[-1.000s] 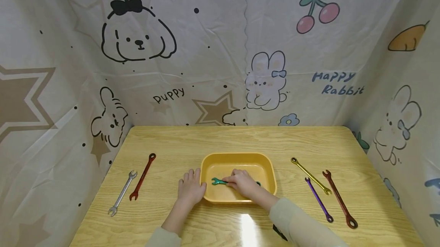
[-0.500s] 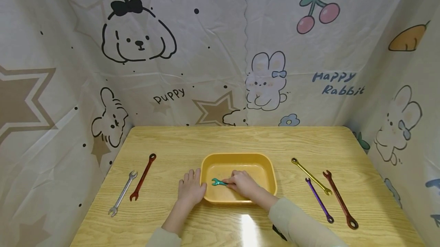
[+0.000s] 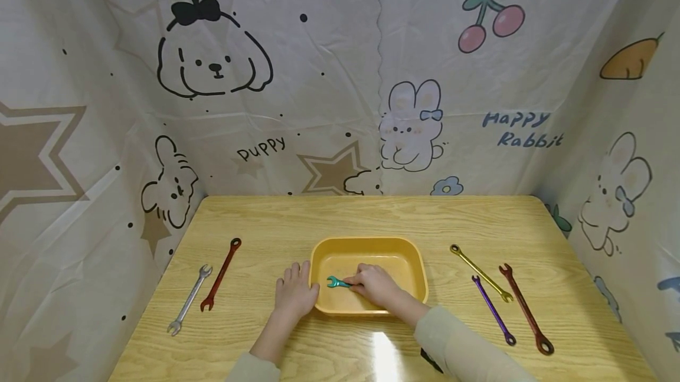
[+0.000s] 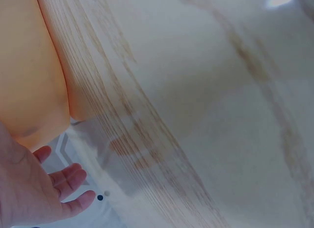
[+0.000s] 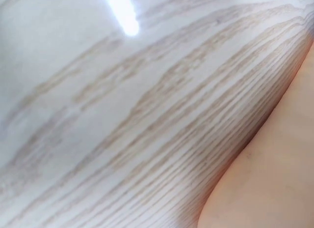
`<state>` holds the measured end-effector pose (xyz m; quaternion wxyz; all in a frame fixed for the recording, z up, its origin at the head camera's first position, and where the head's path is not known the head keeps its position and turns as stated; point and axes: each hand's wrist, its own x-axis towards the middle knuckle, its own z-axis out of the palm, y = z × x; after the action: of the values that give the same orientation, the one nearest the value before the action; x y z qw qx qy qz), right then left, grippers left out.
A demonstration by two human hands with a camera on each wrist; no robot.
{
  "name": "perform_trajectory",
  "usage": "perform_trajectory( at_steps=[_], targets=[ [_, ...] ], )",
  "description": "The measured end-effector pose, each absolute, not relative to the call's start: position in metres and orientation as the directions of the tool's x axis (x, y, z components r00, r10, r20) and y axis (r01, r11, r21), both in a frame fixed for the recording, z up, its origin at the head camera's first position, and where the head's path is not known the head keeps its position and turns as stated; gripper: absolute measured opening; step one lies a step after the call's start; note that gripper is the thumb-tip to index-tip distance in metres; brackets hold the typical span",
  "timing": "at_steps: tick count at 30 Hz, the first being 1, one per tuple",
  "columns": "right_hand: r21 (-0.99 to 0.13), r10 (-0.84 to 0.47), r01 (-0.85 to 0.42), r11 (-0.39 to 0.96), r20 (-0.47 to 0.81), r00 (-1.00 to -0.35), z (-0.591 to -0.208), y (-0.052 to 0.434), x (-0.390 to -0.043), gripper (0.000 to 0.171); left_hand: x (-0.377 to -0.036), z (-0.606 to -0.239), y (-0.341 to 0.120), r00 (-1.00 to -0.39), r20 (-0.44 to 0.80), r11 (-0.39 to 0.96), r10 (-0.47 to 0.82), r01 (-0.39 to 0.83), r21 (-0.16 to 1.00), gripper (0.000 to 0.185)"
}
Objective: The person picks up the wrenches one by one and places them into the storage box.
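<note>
Wrench (image 3: 337, 281) | green, in tray (image 3: 366, 245) | right-hand fingers (image 3: 355, 280) pinch its shaft

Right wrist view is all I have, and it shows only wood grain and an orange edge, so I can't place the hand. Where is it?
Observer: The right hand is inside the yellow tray, holding a teal wrench.
Operator: And the other hand?
Observer: The left hand lies flat on the table, against the tray's left wall.
Operator: Any other wrenches about?
Observer: Yes. A silver wrench and a red wrench lie left of the tray; a gold wrench, a purple wrench and a dark red wrench lie to its right.
</note>
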<state>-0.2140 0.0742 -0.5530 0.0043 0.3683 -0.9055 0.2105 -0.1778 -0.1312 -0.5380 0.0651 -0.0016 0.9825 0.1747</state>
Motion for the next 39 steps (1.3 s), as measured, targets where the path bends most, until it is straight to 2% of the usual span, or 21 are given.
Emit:
perform_trajectory(
  at_steps=[15,26,39],
  targets=[
    [-0.420,-0.657,-0.637,0.646,0.119,-0.744,-0.554,0.075,-0.215,0.024,-0.177,-0.538,-0.131,-0.990,-0.137,0.938,0.020,-0.029,0.345,0.054],
    [-0.457,-0.687,-0.644,0.613,0.095,-0.721,-0.547,0.078,-0.216,0.025,-0.177,-0.536,-0.129,-0.991,-0.132,0.942,0.019,-0.026,0.336,0.054],
    [-0.588,-0.552,-0.527,0.613,0.159,-0.819,-0.530,0.088,-0.213,0.025,-0.178,-0.536,-0.131,-0.990,-0.142,0.936,0.016,-0.035,0.351,0.055]
  ],
)
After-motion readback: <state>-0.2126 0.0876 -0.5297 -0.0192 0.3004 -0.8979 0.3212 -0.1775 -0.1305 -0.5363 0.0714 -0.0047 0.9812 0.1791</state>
